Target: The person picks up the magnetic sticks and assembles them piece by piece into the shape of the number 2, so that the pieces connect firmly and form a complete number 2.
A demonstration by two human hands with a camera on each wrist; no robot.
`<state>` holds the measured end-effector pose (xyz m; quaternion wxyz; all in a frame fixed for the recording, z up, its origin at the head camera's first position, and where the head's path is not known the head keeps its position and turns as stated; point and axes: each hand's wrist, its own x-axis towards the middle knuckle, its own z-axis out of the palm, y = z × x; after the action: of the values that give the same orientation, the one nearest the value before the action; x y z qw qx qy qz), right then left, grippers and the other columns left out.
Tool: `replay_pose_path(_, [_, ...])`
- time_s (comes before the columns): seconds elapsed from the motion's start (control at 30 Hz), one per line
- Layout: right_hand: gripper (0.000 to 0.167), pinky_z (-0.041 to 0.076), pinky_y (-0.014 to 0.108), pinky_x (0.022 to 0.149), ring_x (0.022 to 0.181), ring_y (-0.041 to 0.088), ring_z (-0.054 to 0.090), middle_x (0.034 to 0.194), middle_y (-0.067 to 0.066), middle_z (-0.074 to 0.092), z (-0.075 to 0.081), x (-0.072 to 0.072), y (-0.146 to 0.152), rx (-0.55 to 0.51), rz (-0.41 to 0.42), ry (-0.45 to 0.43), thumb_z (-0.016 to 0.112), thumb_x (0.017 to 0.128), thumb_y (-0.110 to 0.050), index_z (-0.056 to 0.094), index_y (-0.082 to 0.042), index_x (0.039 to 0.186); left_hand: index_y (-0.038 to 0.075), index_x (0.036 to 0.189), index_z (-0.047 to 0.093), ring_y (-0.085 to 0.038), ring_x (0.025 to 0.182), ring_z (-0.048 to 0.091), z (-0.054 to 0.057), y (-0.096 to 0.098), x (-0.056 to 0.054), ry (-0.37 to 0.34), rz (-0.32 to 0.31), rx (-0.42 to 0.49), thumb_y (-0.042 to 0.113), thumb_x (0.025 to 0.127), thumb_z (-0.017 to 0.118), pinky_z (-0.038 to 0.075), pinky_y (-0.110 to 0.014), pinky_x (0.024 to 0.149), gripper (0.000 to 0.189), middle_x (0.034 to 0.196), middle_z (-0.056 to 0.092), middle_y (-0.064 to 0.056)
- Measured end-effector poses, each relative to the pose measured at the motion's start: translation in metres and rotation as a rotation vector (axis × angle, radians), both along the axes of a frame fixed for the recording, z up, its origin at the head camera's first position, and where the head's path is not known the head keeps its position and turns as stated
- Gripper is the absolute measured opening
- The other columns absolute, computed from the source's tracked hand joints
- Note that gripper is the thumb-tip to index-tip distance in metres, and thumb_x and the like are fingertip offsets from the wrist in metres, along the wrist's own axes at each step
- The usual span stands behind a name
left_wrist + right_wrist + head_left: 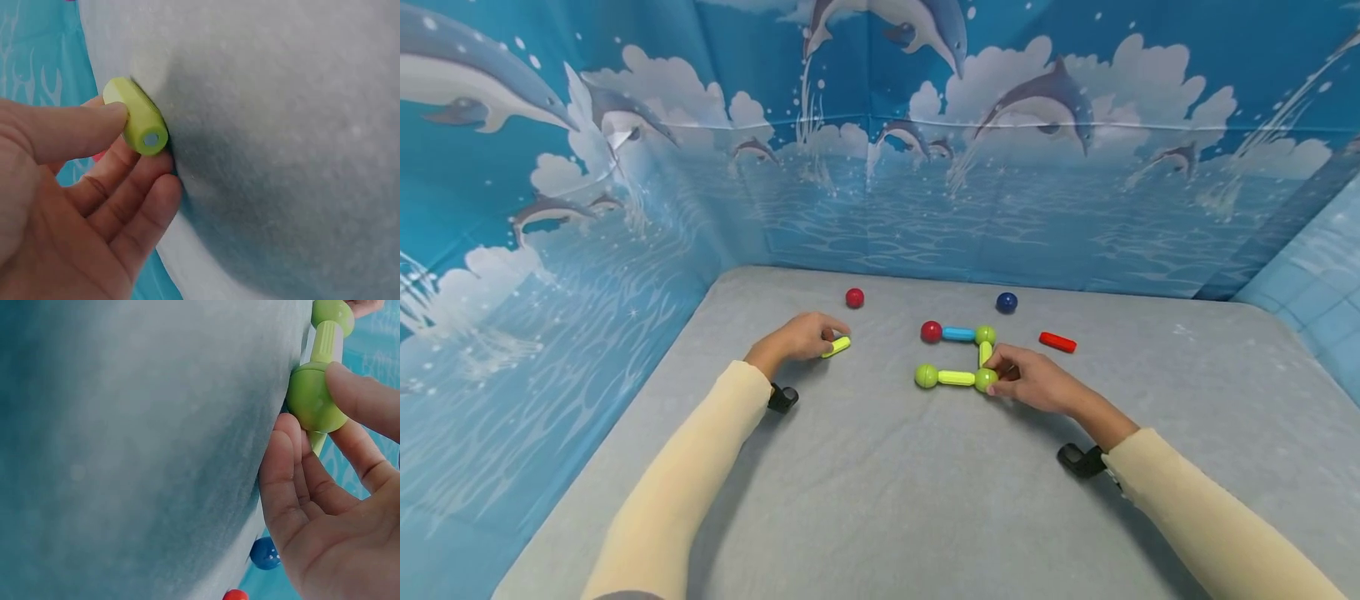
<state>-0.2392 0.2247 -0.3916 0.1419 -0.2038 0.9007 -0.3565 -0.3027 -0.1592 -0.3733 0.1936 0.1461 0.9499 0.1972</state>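
My left hand (805, 336) pinches a yellow-green magnetic rod (139, 119) between thumb and fingers, low over the grey cloth; a metal disc shows in its near end. My right hand (1033, 379) holds the green ball (312, 397) at the near right corner of a joined U-shaped chain. From that ball, one yellow-green rod (957, 378) runs left to another green ball (927, 376). A second yellow-green rod (985, 354), partly behind the fingers, leads up to a far green ball (985, 334). There a light blue rod (958, 333) links to a red ball (931, 331).
A loose red ball (854, 297) lies beyond my left hand. Behind the chain sits a dark blue ball (1007, 302), and a red rod (1057, 342) lies to its right. A dolphin-patterned curtain (880, 208) stands along the back and left of the grey surface (880, 500).
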Motion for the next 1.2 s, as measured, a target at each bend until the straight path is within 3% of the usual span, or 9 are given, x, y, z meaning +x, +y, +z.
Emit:
replay_pose_path(0.2, [0.02,0.051,0.031,0.071,0.095,0.022,0.058,0.109,0.013,0.065,-0.002,-0.001,0.0,0.0,0.008,0.016,0.069,0.091,-0.011,0.059,-0.009,0.109,0.014,0.128,0.063,-0.028,0.112,0.059,0.0,0.003,0.004,0.017,-0.029,-0.041,0.004,0.093,0.053,0.051,-0.042,0.097,0.038,0.126,0.064,-0.017])
replay_pose_path(0.37, [0.02,0.052,0.031,0.071,0.096,0.022,0.059,0.109,0.013,0.065,-0.002,-0.001,-0.001,-0.001,0.009,0.021,0.069,0.091,-0.01,0.059,-0.009,0.108,0.011,0.123,0.062,-0.028,0.108,0.06,-0.001,0.0,0.017,0.055,-0.044,0.02,0.004,0.093,0.056,0.049,-0.043,0.096,0.032,0.12,0.065,-0.016])
replay_pose_path(0.53, [0.02,0.052,0.031,0.071,0.096,0.022,0.059,0.109,0.014,0.065,-0.002,-0.001,0.0,-0.002,0.007,0.018,0.069,0.091,-0.011,0.059,-0.009,0.108,0.011,0.127,0.061,-0.028,0.11,0.063,0.001,-0.003,0.04,0.04,-0.037,0.173,0.006,0.094,0.059,0.053,-0.038,0.088,0.033,0.119,0.065,-0.016])
replay_pose_path(0.67, [0.02,0.052,0.031,0.071,0.096,0.022,0.06,0.11,0.014,0.065,-0.001,0.0,0.001,-0.001,0.006,0.013,0.069,0.091,-0.011,0.059,-0.009,0.108,0.009,0.128,0.061,-0.026,0.105,0.064,0.003,0.002,0.06,-0.039,-0.009,0.34,0.006,0.092,0.062,0.054,-0.032,0.077,0.036,0.118,0.065,-0.016])
replay_pose_path(0.8, [0.02,0.052,0.031,0.072,0.097,0.023,0.059,0.111,0.014,0.065,0.0,0.001,0.002,0.004,-0.005,0.01,0.069,0.091,-0.01,0.059,-0.009,0.109,0.005,0.133,0.058,-0.017,0.092,0.065,0.001,0.018,0.078,-0.137,0.073,0.556,0.005,0.092,0.064,0.057,-0.034,0.078,0.041,0.118,0.065,-0.018])
replay_pose_path(0.93, [0.02,0.052,0.031,0.072,0.096,0.023,0.059,0.11,0.014,0.065,0.001,0.001,0.002,0.007,-0.012,0.006,0.069,0.091,-0.011,0.059,-0.01,0.109,0.003,0.134,0.057,-0.012,0.088,0.067,-0.005,0.039,0.094,-0.191,0.146,0.723,0.006,0.092,0.065,0.059,-0.036,0.082,0.042,0.118,0.067,-0.019])
replay_pose_path(1.07, [0.02,0.052,0.031,0.07,0.095,0.023,0.059,0.109,0.013,0.065,-0.001,0.0,0.002,0.0,-0.012,0.001,0.07,0.091,-0.011,0.059,-0.01,0.108,0.006,0.131,0.06,-0.011,0.088,0.067,-0.011,0.058,0.102,-0.237,0.163,0.762,0.006,0.092,0.066,0.059,-0.033,0.081,0.04,0.115,0.069,-0.015])
replay_pose_path(1.2, [0.02,0.051,0.031,0.071,0.096,0.023,0.058,0.11,0.013,0.064,-0.002,0.0,0.0,-0.003,-0.014,-0.005,0.069,0.091,-0.011,0.059,-0.01,0.108,0.009,0.129,0.062,-0.01,0.088,0.068,-0.017,0.073,0.102,-0.261,0.194,0.765,0.006,0.091,0.068,0.06,-0.031,0.079,0.038,0.115,0.071,-0.013])
